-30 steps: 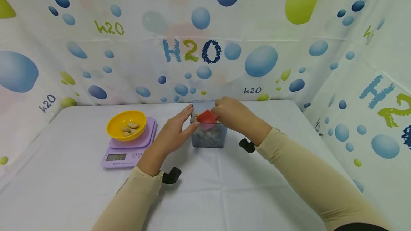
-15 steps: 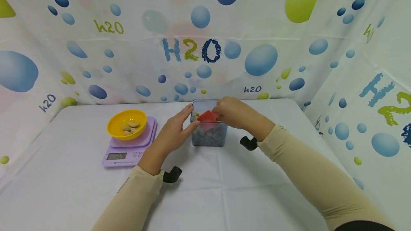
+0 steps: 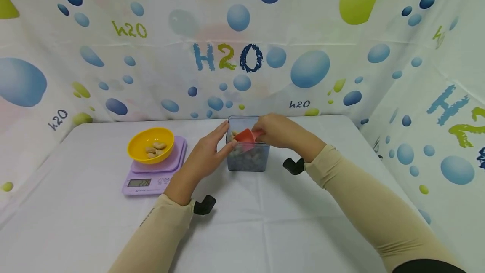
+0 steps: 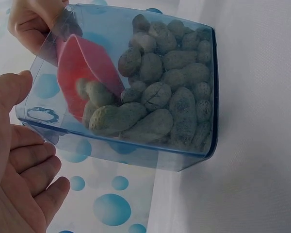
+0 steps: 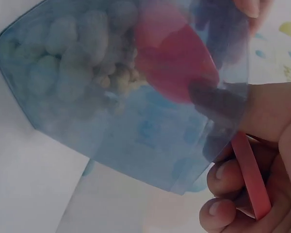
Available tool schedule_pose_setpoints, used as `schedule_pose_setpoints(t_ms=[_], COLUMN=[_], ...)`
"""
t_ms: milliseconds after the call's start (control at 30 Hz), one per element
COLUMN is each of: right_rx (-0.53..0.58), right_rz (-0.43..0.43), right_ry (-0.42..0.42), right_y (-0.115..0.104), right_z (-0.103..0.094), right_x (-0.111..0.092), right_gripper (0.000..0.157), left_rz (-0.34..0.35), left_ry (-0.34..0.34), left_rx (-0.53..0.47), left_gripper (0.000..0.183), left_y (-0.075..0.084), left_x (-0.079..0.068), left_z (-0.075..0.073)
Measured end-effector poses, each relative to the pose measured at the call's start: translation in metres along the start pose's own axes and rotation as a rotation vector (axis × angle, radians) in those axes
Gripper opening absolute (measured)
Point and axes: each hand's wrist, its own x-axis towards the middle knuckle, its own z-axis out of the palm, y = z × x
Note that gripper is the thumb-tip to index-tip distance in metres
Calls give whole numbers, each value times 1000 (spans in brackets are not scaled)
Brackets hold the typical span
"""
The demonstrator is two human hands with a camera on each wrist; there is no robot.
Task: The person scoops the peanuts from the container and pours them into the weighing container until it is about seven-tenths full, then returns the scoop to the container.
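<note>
A clear bluish plastic box (image 3: 247, 164) with peanuts in their shells (image 4: 160, 92) stands at the middle of the table. Gripped by its handle in my right hand (image 3: 283, 132), a red scoop (image 3: 245, 136) dips into the box. In the left wrist view several peanuts lie at the scoop's mouth. My left hand (image 3: 204, 153) rests at the box's left side, thumb near the front rim and fingers extended along the wall. The handle's pink-red strip (image 5: 253, 179) crosses the curled right fingers in the right wrist view.
Left of the box, a yellow bowl (image 3: 137, 150) holding several peanuts (image 3: 155, 151) sits on a purple kitchen scale (image 3: 154, 185) with a lit-up digit display. A white cloth (image 3: 235, 239) covers the table, and a printed curtain (image 3: 163, 75) hangs behind.
My right hand has shifted slightly to the right and the scoop has tilted a little, showing more of its handle. My left hand keeps its place by the box.
</note>
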Motion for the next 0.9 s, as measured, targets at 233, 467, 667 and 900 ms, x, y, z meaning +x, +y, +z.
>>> schedule_pose_setpoints(t_ms=[233, 467, 667, 900], right_rx=[67, 36, 94, 163], right_rz=[30, 74, 111, 82], right_ry=[31, 68, 55, 61], right_y=[2, -4, -4, 1], right_z=[2, 11, 9, 6], right_x=[1, 6, 5, -1], right_gripper=[19, 19, 24, 29], left_rz=[3, 13, 11, -7], left_ry=[2, 16, 13, 0], left_rx=[17, 15, 18, 22], left_gripper=[70, 70, 72, 71], left_y=[0, -1, -2, 0], left_x=[1, 1, 1, 1], left_z=[1, 3, 3, 1])
